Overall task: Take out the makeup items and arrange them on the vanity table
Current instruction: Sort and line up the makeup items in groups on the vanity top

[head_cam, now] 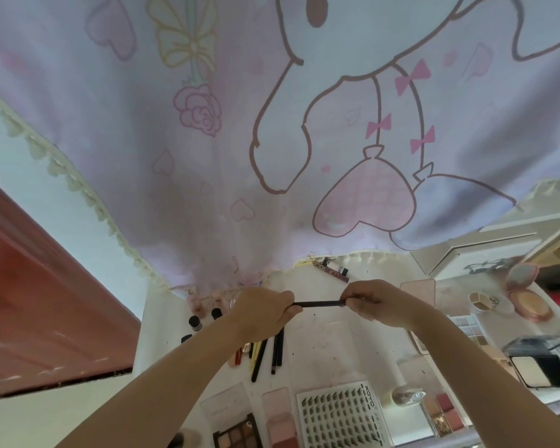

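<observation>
A thin black makeup pencil (317, 303) is held level above the white vanity table (324, 337), one end in each hand. My left hand (262, 310) grips its left end and my right hand (379, 302) pinches its right end. Below the left hand lie several dark pencils (277, 350) side by side. Near the front edge lie an eyeshadow palette (236, 433), a pink blush palette (280, 421) and a lash tray (340, 415).
A pink cartoon-print curtain (272, 124) hangs behind the table. A brown tube (332, 270) lies at the back. On the right are a round powder compact (527, 300), a small cream pot (480, 302), a white-and-black compact (543, 367) and a red blush palette (443, 412). A red-brown panel (39, 302) borders the left.
</observation>
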`<state>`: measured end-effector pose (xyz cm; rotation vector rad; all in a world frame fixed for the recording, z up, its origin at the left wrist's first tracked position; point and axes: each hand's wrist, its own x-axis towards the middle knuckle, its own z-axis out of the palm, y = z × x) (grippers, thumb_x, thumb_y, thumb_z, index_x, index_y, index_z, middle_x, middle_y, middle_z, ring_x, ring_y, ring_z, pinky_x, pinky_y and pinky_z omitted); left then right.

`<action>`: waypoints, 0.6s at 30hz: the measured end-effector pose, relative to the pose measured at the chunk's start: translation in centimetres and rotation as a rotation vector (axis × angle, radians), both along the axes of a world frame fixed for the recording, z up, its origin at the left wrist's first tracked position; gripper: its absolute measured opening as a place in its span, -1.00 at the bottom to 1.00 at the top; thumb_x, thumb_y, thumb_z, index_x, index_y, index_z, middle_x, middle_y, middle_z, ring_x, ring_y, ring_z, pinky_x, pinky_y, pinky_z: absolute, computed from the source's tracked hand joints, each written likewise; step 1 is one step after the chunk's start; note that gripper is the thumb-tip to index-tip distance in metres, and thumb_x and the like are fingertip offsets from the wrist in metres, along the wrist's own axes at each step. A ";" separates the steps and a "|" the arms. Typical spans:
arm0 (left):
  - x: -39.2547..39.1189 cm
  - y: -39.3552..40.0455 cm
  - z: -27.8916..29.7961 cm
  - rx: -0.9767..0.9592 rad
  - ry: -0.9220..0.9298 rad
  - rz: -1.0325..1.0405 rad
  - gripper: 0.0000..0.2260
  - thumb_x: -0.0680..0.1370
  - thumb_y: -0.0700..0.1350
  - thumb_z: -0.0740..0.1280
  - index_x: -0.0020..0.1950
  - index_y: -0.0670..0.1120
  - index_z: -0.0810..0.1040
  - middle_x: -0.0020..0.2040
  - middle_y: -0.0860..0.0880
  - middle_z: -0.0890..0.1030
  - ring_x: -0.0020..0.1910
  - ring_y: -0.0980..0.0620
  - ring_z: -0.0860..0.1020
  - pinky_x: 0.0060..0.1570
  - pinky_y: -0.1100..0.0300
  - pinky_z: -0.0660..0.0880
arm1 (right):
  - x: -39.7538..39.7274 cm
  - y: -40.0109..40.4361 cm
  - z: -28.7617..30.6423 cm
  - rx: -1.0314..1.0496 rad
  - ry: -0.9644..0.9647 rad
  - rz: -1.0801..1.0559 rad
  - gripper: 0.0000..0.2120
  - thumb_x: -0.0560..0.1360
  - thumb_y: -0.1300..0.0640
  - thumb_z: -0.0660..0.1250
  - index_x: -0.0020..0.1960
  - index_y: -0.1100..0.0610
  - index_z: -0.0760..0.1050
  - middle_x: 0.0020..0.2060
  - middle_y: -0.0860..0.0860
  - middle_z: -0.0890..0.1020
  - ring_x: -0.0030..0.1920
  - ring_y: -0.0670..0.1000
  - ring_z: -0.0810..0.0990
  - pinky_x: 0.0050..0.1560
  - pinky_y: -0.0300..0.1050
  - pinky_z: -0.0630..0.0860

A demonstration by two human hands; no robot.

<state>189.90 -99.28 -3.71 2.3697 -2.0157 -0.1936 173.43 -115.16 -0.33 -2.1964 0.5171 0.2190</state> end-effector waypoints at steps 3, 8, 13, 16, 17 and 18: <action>1.6 1.2 0.1 -0.018 0.070 0.110 -0.63 0.60 0.13 -0.01 -0.05 -0.07 0.46 -0.44 0.12 0.31 -0.41 0.09 0.38 -0.39 0.31 0.30 | -1.7 -1.6 0.8 -0.014 -0.064 -0.111 -0.71 0.53 0.30 0.19 -0.25 -0.03 0.45 -0.53 -0.13 0.35 -0.54 -0.22 0.32 -0.43 -0.41 0.27; 5.5 4.8 1.8 -0.092 0.071 0.323 -0.75 0.59 0.09 0.05 -0.24 0.03 0.29 -0.47 0.13 0.36 -0.53 0.27 0.29 -0.49 0.45 0.21 | -6.1 -5.6 2.1 -0.005 -0.200 -0.329 -0.73 0.52 0.36 0.18 -0.27 0.10 0.49 -0.54 -0.01 0.39 -0.50 -0.10 0.33 -0.31 -0.17 0.26; 1.8 1.6 2.7 -0.190 0.169 0.206 -0.76 0.60 0.05 0.06 -0.04 -0.05 0.44 -0.44 0.16 0.34 -0.47 0.16 0.35 -0.44 0.38 0.25 | -1.1 -2.0 1.5 0.035 -0.204 -0.229 -0.71 0.51 0.35 0.18 -0.26 0.04 0.48 -0.51 0.02 0.43 -0.50 -0.18 0.38 -0.24 -0.19 0.30; 0.5 2.0 2.7 -0.281 0.251 0.177 -0.72 0.60 0.01 0.10 0.23 0.01 0.47 -0.38 0.12 0.49 -0.42 0.17 0.40 -0.33 0.34 0.36 | -0.6 -1.4 1.3 0.102 -0.219 -0.213 -0.71 0.51 0.35 0.18 -0.25 0.03 0.48 -0.50 0.03 0.43 -0.51 -0.19 0.38 -0.23 -0.17 0.31; 0.3 2.2 2.6 -0.288 0.268 0.168 -0.72 0.60 0.01 0.11 0.25 0.01 0.47 -0.38 0.12 0.50 -0.44 0.18 0.40 -0.33 0.36 0.38 | -0.6 -1.2 1.3 0.120 -0.213 -0.204 -0.71 0.51 0.35 0.18 -0.25 0.03 0.48 -0.49 0.03 0.43 -0.52 -0.19 0.38 -0.23 -0.17 0.30; 0.3 2.2 2.6 -0.287 0.284 0.170 -0.72 0.60 0.00 0.12 0.23 -0.01 0.49 -0.41 0.15 0.46 -0.47 0.22 0.37 -0.36 0.42 0.35 | -0.6 -1.1 1.2 0.134 -0.203 -0.197 -0.71 0.51 0.35 0.18 -0.25 0.04 0.48 -0.49 0.03 0.44 -0.52 -0.18 0.38 -0.23 -0.17 0.30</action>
